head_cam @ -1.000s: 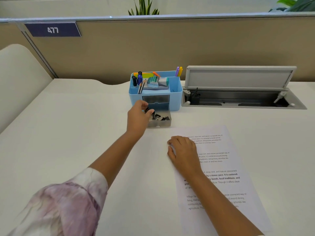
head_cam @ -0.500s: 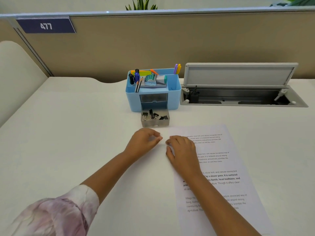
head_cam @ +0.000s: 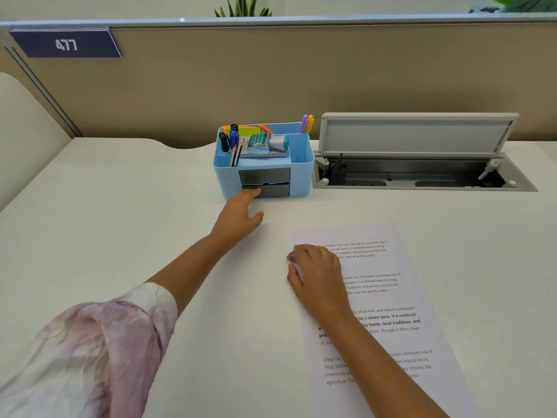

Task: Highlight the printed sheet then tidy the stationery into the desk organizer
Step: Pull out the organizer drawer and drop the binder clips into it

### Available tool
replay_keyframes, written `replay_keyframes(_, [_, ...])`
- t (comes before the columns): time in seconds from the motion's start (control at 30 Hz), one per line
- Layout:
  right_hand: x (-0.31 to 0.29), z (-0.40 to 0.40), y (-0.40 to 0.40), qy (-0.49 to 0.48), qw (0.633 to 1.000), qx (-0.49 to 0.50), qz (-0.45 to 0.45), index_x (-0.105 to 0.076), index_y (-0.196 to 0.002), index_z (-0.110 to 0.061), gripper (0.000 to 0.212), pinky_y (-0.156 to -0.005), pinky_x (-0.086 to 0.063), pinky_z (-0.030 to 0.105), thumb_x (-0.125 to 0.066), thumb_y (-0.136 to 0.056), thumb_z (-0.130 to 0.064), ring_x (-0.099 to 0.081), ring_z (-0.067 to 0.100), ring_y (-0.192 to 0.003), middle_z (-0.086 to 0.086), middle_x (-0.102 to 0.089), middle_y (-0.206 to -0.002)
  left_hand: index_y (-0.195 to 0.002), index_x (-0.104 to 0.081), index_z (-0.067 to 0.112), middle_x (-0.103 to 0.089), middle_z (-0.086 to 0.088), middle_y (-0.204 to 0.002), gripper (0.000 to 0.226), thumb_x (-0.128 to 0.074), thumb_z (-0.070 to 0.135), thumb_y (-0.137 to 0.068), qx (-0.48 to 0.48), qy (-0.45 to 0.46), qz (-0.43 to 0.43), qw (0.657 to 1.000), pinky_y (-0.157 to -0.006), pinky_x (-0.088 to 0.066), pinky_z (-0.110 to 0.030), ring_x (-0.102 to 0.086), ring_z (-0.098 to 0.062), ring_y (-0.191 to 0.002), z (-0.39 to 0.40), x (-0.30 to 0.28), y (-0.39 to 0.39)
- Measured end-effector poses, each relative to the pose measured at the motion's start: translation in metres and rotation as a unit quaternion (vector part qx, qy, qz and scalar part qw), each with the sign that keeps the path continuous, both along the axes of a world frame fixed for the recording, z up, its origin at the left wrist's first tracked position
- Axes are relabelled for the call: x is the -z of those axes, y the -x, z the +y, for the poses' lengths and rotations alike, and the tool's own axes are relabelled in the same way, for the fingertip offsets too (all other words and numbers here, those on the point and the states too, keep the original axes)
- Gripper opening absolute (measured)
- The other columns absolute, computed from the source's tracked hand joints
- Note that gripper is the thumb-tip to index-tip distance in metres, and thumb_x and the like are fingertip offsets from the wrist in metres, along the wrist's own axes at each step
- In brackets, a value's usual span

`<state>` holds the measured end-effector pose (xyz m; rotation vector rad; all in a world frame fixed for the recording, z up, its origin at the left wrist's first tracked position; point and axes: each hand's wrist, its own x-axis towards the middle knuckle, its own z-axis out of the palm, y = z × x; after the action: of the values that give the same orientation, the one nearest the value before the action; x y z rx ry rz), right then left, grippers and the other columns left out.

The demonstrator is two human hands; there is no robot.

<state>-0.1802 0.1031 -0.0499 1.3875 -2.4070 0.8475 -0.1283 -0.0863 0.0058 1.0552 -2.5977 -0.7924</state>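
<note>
Two hands at work — left hand [head_cam: 238, 217], fingers straight, pressing the lower drawer [head_cam: 266, 190] of the desk organizer [head_cam: 301, 164]; right hand [head_cam: 318, 276], loosely curled, rests on the printed sheet [head_cam: 391, 297], apparently gripping nothing; we expect a harder push could skid the organizer backward.

Desk organizer [head_cam: 297, 176] stands behind printed sheet [head_cam: 407, 297], left of cable tray [head_cam: 422, 173].

I'm at an office cubicle: a beige partition [head_cam: 271, 73] with a numbered "477" plate [head_cam: 64, 44] beyond my hands, and an open cable hatch [head_cam: 422, 173] in the worktop [head_cam: 120, 221].
</note>
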Motion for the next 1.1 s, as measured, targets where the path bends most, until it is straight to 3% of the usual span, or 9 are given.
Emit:
replay_keyframes(0.13, [0.0,-0.001,0.0,0.0,1.0,-0.001,0.0,-0.061,-0.088,-0.022,0.016,-0.083,-0.03,0.024,-0.047,-0.078,-0.023,-0.047,0.012,-0.091,-0.007,-0.062,-0.096,-0.137,-0.038,0.018,-0.037,-0.007,-0.145,0.051,-0.056,0.02,-0.09,0.008,-0.01,-0.003,1.0,-0.106,-0.031,-0.033,-0.036,-0.024,-0.131,-0.002,0.007,-0.001])
replay_keyframes(0.23, [0.001,-0.001,0.0,0.005,1.0,-0.002,0.0,-0.06,-0.086,-0.022,0.015,-0.083,-0.029,0.024,-0.048,-0.078,-0.022,-0.045,0.011,-0.09,-0.007,-0.062,-0.096,-0.115,-0.054,0.007,-0.054,-0.013,-0.119,0.027,-0.055,0.016,-0.089,-0.092,-0.004,0.149,0.985,-0.089,-0.039,-0.025,-0.051,-0.021,-0.106,-0.002,0.011,-0.01])
replay_keyframes(0.33, [0.0,-0.001,0.0,0.0,1.0,-0.003,-0.009,-0.059,-0.088,-0.022,0.016,-0.083,-0.031,0.025,-0.047,-0.079,-0.023,-0.045,0.01,-0.091,-0.008,-0.062,-0.096,-0.105,-0.046,0.004,-0.048,-0.01,-0.102,0.028,-0.054,0.026,-0.09,-0.276,-0.011,0.267,0.923,-0.082,-0.045,-0.031,-0.049,-0.021,-0.093,-0.009,0.008,-0.012])
replay_keyframes(0.43, [0.0,0.0,0.0,-0.02,0.999,-0.008,-0.025,-0.058,-0.091,-0.023,0.016,-0.084,-0.033,0.026,-0.045,-0.081,-0.024,-0.051,0.012,-0.091,-0.01,-0.061,-0.097,-0.122,-0.035,0.013,-0.045,-0.009,-0.124,0.046,-0.043,0.046,-0.092,-0.388,-0.215,0.306,0.842,-0.094,-0.041,-0.029,-0.048,-0.025,-0.114,-0.029,-0.002,-0.001])
replay_keyframes(0.5, [0.001,0.0,0.001,-0.029,0.999,-0.012,-0.028,-0.058,-0.091,-0.023,0.016,-0.085,-0.031,0.025,-0.046,-0.081,-0.024,-0.053,0.013,-0.091,-0.01,-0.06,-0.098,-0.136,-0.024,0.021,-0.037,-0.005,-0.14,0.058,-0.034,0.056,-0.091,-0.384,-0.326,0.334,0.797,-0.101,-0.039,-0.033,-0.043,-0.023,-0.122,-0.042,-0.007,0.007])
replay_keyframes(0.57, [0.001,0.0,0.001,-0.029,0.999,-0.012,-0.03,-0.057,-0.091,-0.024,0.015,-0.085,-0.03,0.025,-0.046,-0.081,-0.024,-0.053,0.014,-0.091,-0.01,-0.06,-0.098,-0.14,-0.02,0.025,-0.037,-0.002,-0.142,0.061,-0.029,0.059,-0.091,-0.334,-0.356,0.353,0.798,-0.101,-0.038,-0.035,-0.042,-0.019,-0.121,-0.052,-0.01,0.015])
replay_keyframes(0.67, [0.002,0.0,0.001,-0.023,0.999,-0.014,-0.03,-0.056,-0.092,-0.024,0.014,-0.085,-0.03,0.025,-0.047,-0.081,-0.024,-0.052,0.013,-0.091,-0.01,-0.06,-0.098,-0.136,-0.029,0.024,-0.047,-0.003,-0.133,0.058,-0.028,0.06,-0.09,-0.288,-0.36,0.343,0.818,-0.102,-0.039,-0.038,-0.046,-0.017,-0.116,-0.061,-0.014,0.029])
replay_keyframes(0.87, [0.006,-0.001,0.002,-0.005,1.0,-0.007,-0.022,-0.057,-0.093,-0.024,0.015,-0.086,-0.03,0.025,-0.048,-0.08,-0.023,-0.044,0.01,-0.094,-0.009,-0.061,-0.099,-0.134,-0.034,0.024,-0.048,-0.009,-0.131,0.042,-0.028,0.041,-0.096,-0.274,-0.345,0.331,0.835,-0.104,-0.039,-0.04,-0.045,-0.022,-0.12,-0.069,-0.009,0.036])
replay_keyframes(1.1, [0.006,-0.002,0.002,0.009,1.0,-0.004,-0.015,-0.059,-0.09,-0.023,0.015,-0.086,-0.029,0.024,-0.048,-0.079,-0.022,-0.044,0.009,-0.095,-0.007,-0.062,-0.099,-0.132,-0.041,0.027,-0.051,-0.005,-0.13,0.049,-0.032,0.052,-0.091,-0.262,-0.348,0.324,0.84,-0.103,-0.039,-0.038,-0.047,-0.019,-0.118,-0.076,-0.009,0.039])
